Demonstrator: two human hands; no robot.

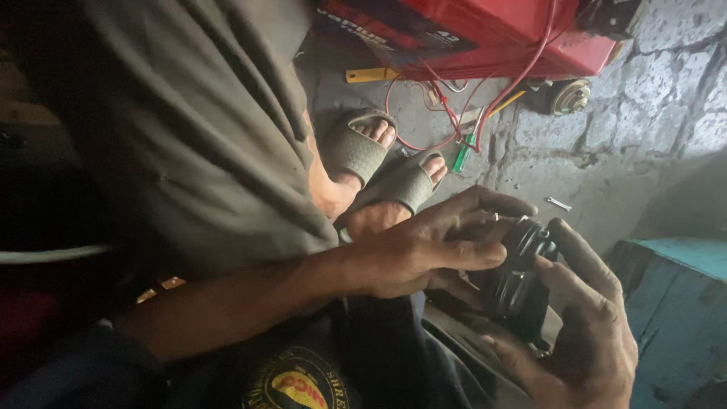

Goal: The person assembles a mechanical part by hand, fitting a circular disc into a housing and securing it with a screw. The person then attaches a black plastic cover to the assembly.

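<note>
While the right hand [587, 333] cradles the black round part [519, 269] from below for support, the left hand [424, 246] closes its fingers [473, 256] around its top.

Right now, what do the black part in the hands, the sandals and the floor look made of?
Black part: probably metal or hard plastic, ribbed, dull sheen; lighting too dim to settle.
Sandals: soft grey fabric or foam straps, matte.
Floor: rough grey stone or concrete, cracked into irregular slabs.
</note>
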